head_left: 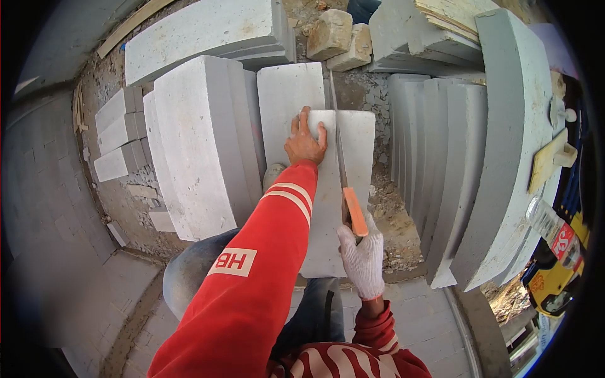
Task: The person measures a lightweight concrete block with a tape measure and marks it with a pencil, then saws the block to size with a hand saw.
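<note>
My bare left hand [305,140] braces a pale grey lightweight concrete block [324,189], its fingers spread and bent over the block near its far end. In a white knitted glove, my right hand [363,255] is closed around the orange handle [355,211] of a handsaw. The saw's long thin blade [341,151] points away from me and lies in a straight slit between that block and the piece to its right [357,142]. Under my left hand's far side is another flat block [287,94]. Glove and handle hide the right fingertips in part.
Large blocks stand on edge at left [195,145] and in a row at right [463,164]. Two rough tan stones [331,34] sit at the far end. A wooden float [548,160], a clear bottle [548,223] and a yellow bag [551,283] are at far right. Rubble covers the ground.
</note>
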`<state>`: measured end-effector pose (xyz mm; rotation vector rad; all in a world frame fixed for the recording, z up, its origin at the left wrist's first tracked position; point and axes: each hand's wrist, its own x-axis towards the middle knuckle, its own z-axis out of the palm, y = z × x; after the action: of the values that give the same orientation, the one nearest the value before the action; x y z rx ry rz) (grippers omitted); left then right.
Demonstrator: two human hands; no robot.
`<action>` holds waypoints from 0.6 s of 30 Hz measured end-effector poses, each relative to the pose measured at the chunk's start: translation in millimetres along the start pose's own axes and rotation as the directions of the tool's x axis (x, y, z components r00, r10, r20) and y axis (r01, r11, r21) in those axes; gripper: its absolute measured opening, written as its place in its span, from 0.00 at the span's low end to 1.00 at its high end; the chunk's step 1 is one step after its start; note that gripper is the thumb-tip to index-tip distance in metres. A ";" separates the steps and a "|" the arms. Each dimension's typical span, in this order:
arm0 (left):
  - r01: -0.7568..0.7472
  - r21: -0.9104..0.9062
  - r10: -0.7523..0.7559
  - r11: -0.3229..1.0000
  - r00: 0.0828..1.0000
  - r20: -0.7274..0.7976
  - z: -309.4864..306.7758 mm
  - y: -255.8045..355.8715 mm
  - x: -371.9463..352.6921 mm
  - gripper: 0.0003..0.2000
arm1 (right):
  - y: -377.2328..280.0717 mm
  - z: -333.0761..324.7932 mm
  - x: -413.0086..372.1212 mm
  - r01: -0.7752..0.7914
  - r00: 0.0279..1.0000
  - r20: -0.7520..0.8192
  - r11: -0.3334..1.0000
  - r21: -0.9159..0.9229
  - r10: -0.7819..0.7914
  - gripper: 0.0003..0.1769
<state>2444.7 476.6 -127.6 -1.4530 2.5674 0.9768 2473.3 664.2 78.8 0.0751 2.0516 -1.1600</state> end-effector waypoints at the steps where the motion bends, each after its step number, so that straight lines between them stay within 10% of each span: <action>1: 0.023 -0.001 -0.023 1.000 1.000 0.006 -2.1 -1.0 -2.9 0.29 | -7.7 -11.6 -25.0 -0.031 0.999 0.022 0.999 -0.033 0.032 0.12; 10: -0.024 0.018 0.024 1.000 0.998 -0.050 5.1 -4.1 5.0 0.28 | -30.4 33.4 108.5 0.012 0.997 0.072 0.993 -0.120 -0.003 0.20; 12: -0.007 0.019 0.007 1.000 1.000 -0.016 0.5 0.1 -0.3 0.28 | -21.2 35.3 94.6 -0.027 0.996 0.088 0.994 0.103 0.018 0.24; 18: 0.006 0.001 -0.006 1.000 1.000 -0.015 0.2 1.5 -0.2 0.28 | -1.9 0.9 -16.8 -0.066 0.997 0.049 0.998 -0.003 0.066 0.30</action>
<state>2443.7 477.4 -126.9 -1.4725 2.5718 0.9679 2484.9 667.5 90.6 0.1115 1.9920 -1.1096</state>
